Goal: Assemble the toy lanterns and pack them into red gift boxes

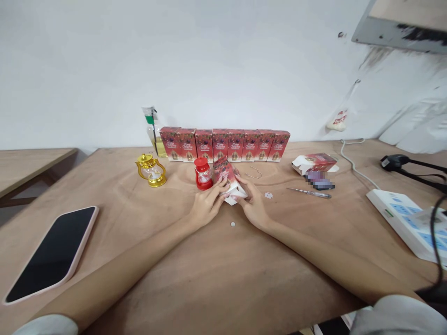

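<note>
Clamping red cardboard box [222, 169] in left hand [207, 201], right hand [254, 205], I risked a slip toppling red plastic lantern [203, 174], ten o'clock.

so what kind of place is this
Probably a small workshop or makeshift workroom: a row of matching red boxes, a thin screwdriver-like tool and a large power strip sit on a wooden table.

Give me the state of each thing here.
Held box: near end open, in left hand and right hand
Side box: lying, flaps open
Row boxes: upright
Gold lantern: standing
Red lantern: standing
Bottle: upright
Phone: screen dark
Bag: hanging
Power strip: on/off unclear
Tool: lying
</note>
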`<state>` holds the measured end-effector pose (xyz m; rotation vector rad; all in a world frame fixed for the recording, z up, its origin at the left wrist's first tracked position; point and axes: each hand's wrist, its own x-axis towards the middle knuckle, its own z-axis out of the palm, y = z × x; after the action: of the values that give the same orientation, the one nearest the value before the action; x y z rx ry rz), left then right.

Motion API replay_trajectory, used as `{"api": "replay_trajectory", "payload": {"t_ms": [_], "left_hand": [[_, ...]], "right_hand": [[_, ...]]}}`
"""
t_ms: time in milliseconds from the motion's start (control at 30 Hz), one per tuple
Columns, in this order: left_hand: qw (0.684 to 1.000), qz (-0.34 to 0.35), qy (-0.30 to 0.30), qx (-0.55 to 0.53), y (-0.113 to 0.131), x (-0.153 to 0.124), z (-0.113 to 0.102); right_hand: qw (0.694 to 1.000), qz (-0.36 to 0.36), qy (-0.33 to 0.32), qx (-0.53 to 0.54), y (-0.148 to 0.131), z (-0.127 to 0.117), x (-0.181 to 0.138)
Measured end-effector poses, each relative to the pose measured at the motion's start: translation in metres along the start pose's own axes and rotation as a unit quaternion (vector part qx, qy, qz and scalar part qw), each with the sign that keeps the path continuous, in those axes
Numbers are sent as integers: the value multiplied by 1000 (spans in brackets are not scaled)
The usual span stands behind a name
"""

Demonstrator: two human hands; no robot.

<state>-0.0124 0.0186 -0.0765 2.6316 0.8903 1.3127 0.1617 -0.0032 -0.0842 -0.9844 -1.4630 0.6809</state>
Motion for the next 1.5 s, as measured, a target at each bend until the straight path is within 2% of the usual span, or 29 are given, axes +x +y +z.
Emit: {"api": "replay_trajectory", "payload": {"t_ms": [167,333,500,700,800,900,1033,1133,1200,1333,1500], "left_hand": [[1000,13,19,7,3,0,-2],[999,-18,29,-28,4,4,-3],[992,-83,60,-67,6,4,-1],[978,-139,85,-131,0,1,4],[971,-147,89,-166,-2,4,5],[961,-161,99,-201,-1,7,5],[938,-192,127,-260,2,8,4],[918,-213,135,-307,4,7,5],[910,-221,126,-327,4,7,7],[908,-214,116,-341,3,7,9],[922,-199,135,-304,1,6,10]], "right_hand": [[1000,4,18,-21,-2,-1,-1],[999,-28,14,-42,-4,0,-2],[987,-122,-18,-108,-10,-1,-8],[933,-282,-61,-214,-6,-1,-16],[922,-315,-53,-221,-4,0,-15],[947,-272,-39,-166,-7,1,-13],[988,-143,-9,-56,-9,-3,-7],[997,-70,41,10,-5,-8,2],[997,-39,52,49,-1,-11,8],[997,-19,20,72,4,-13,11],[997,-60,-44,24,2,-13,5]]}}
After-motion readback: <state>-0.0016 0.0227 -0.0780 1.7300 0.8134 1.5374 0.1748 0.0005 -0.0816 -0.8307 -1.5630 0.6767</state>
